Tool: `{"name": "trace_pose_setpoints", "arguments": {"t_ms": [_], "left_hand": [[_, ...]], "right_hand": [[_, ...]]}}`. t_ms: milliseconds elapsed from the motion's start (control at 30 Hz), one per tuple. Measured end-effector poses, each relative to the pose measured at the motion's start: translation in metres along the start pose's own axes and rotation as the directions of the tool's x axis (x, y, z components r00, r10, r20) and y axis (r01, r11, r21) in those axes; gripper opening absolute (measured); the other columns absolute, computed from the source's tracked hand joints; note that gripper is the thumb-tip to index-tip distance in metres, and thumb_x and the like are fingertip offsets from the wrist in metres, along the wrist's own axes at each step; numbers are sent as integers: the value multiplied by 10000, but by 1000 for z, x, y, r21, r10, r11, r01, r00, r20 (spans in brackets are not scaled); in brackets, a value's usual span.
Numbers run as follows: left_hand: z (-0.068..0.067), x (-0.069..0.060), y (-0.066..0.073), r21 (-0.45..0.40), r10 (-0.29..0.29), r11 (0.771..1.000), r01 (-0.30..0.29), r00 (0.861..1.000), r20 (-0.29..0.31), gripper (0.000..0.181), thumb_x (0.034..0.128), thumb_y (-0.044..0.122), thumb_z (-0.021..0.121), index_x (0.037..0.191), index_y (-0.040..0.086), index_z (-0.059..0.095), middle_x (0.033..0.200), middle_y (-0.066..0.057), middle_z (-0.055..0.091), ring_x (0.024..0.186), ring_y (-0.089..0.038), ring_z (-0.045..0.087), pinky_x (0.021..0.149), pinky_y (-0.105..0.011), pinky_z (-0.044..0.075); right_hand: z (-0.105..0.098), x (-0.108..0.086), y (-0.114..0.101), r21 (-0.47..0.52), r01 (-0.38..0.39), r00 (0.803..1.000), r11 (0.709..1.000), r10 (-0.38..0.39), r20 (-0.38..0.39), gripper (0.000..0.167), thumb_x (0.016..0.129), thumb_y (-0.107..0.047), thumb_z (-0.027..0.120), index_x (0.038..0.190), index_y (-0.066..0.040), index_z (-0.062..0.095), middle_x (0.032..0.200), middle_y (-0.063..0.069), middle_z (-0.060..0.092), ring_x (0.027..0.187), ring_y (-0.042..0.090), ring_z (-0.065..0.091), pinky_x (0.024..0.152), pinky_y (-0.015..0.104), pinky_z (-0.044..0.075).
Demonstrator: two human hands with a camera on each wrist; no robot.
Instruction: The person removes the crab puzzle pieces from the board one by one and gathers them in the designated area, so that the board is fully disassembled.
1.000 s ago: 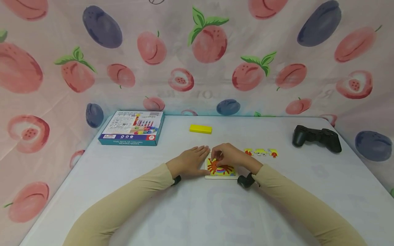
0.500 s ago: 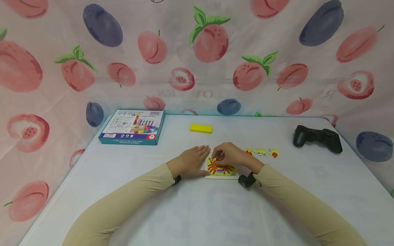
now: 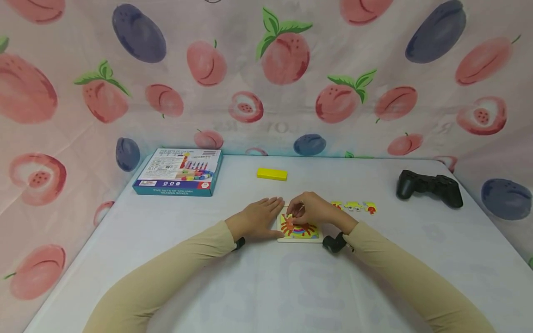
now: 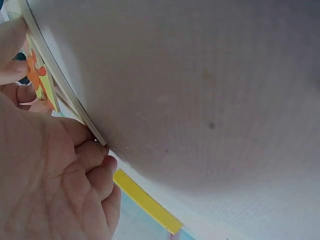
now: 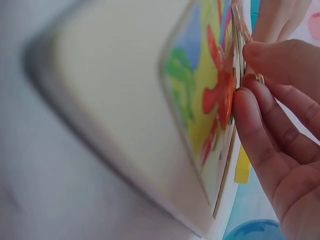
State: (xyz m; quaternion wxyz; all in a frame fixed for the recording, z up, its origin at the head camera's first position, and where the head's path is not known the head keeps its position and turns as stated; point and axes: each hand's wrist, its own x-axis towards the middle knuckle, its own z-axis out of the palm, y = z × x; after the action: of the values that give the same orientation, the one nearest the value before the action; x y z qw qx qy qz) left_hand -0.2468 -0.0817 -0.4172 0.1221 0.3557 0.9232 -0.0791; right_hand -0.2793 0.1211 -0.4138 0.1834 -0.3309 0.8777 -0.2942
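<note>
"How's the right grip [image 3: 310, 209]?"
"Pinched closed on a thin puzzle piece [image 5: 242, 22]."
"And the puzzle [image 3: 300, 240]?"
"Directly beneath it: yellow, orange and rainbow-striped, pale-framed, its edge touched by the left grip [image 3: 254, 219], fingers outstretched."

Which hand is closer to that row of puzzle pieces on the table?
The right hand. The row of pieces lies close by, to its right; the left hand is farther, at the left edge of the puzzle board.
</note>
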Motion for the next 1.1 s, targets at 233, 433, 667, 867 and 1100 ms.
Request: {"name": "trace_pose_setpoints", "arguments": {"t_ms": [233,433,667,867,1100], "left_hand": [[0,0,0,-5,-1,1000,1,1000,4,884,887,643,433,1505,66,175,1579,-70,186,1465,-204,177,1203,-333,172],[0,0,0,-8,-3,1000,3,1000,7,883,888,644,429,1505,65,174,1580,-71,180,1466,-205,173,1204,-332,169],[-1,0,1,-6,-7,1000,7,1000,16,886,888,643,430,1507,67,163,1582,-69,170,1467,-205,165,1205,-331,162],[0,1,0,5,-11,1000,11,1000,18,891,884,651,429,1508,73,164,1582,-64,172,1468,-198,164,1206,-327,160],[1,2,0,-11,-19,1000,19,999,31,896,881,652,433,1512,85,146,1586,-54,153,1471,-191,146,1208,-325,141]], "right_hand": [[2,0,-1,17,-7,1000,1000,7,-11,121,780,-100,755,887,-86,701,804,11,682,701,81,584,701,192,549],[2,1,2,22,8,1000,1000,-8,-19,105,775,-79,754,858,-93,692,815,11,682,704,74,592,699,197,555],[1,3,4,24,14,1000,1000,-13,-8,104,773,-89,756,860,-103,700,836,2,690,709,81,596,702,194,553],[-3,5,3,16,15,999,1000,-16,30,121,787,-100,744,905,-81,721,839,7,703,721,80,592,723,212,558],[-5,6,1,5,29,998,1000,-29,58,132,788,-74,736,919,-66,722,842,22,703,751,79,610,741,225,563]]}}
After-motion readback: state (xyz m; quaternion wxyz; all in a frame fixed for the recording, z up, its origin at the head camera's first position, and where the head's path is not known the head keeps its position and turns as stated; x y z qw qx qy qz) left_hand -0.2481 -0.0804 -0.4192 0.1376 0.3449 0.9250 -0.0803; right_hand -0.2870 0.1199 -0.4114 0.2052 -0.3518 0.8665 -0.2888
